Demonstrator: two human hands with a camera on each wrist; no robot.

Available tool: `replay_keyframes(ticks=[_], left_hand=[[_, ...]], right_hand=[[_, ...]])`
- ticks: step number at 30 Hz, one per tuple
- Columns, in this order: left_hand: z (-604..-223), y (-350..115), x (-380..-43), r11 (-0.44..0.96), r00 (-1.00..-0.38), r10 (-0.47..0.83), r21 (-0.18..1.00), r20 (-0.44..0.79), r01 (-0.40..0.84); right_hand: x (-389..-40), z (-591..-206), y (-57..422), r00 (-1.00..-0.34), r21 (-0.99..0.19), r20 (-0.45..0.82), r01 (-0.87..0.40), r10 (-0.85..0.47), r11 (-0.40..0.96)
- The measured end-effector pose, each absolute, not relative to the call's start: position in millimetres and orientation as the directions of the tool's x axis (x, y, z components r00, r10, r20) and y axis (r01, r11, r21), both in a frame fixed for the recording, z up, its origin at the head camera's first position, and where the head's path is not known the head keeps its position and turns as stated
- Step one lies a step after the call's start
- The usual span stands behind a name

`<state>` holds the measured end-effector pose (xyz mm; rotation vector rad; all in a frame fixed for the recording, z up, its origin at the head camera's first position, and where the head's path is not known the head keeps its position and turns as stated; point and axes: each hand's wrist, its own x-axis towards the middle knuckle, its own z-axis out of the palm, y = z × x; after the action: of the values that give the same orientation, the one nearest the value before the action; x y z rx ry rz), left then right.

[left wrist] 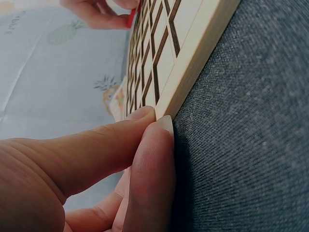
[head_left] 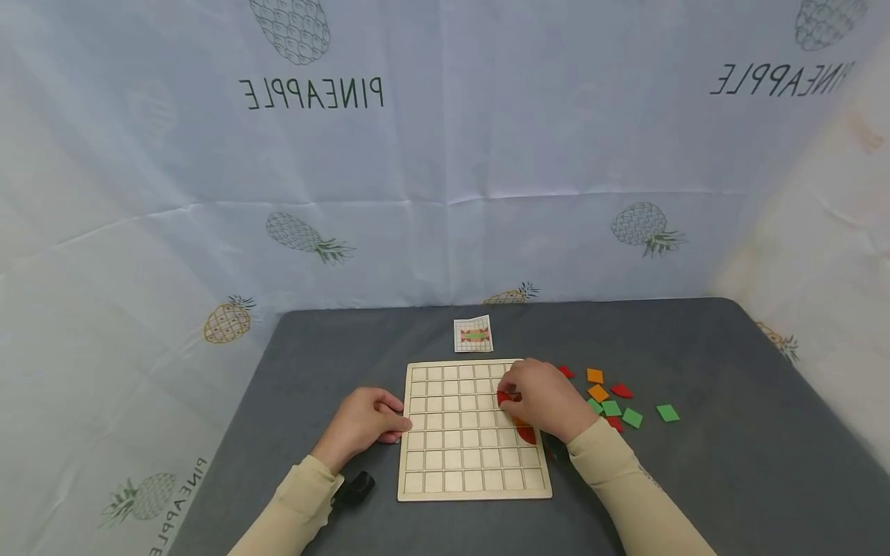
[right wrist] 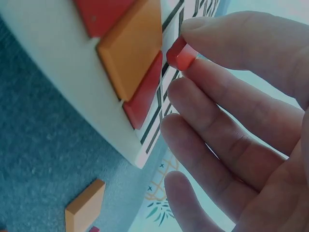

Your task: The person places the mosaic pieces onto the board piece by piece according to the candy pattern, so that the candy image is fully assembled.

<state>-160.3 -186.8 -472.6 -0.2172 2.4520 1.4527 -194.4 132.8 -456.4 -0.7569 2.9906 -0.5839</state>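
A pale wooden grid board [head_left: 452, 459] lies on the dark table. At its left edge, my left hand [head_left: 358, 423] pinches the rim between thumb and index finger, seen close in the left wrist view. My right hand [head_left: 545, 396] is over the board's right side and pinches a small red tile [right wrist: 182, 54] between thumb and index finger, just above the grid. Along the board's right edge, an orange tile [right wrist: 130, 53] sits between two red ones, a nearer red tile [head_left: 526, 435] and a farther red tile [right wrist: 145, 99]. The right hand partly hides this row in the head view.
Loose tiles lie right of the board: several green ones [head_left: 667, 413], orange ones [head_left: 595, 376] and red ones [head_left: 622, 391]. A small card [head_left: 473, 334] with a coloured grid pattern lies behind the board. A pineapple-print cloth [head_left: 445, 154] hangs behind the table [head_left: 730, 463].
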Motion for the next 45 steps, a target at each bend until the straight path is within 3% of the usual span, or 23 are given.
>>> replay_keyframes(ticks=[27,45], left_hand=[[-479.0,-176.5,-157.0,0.486,-0.942,0.067,0.835,-0.329,-0.257],[-473.2,-186.5,-161.2,0.499,-0.944,0.013,0.820,-0.330,-0.280]], right_hand=[[-181.4,-458.4,149.3,-0.915,-0.368,0.074,-0.395,-0.397,0.841],[-153.0,-454.6,285.1,-0.963,-0.337,0.040,-0.263,-0.265,0.904]])
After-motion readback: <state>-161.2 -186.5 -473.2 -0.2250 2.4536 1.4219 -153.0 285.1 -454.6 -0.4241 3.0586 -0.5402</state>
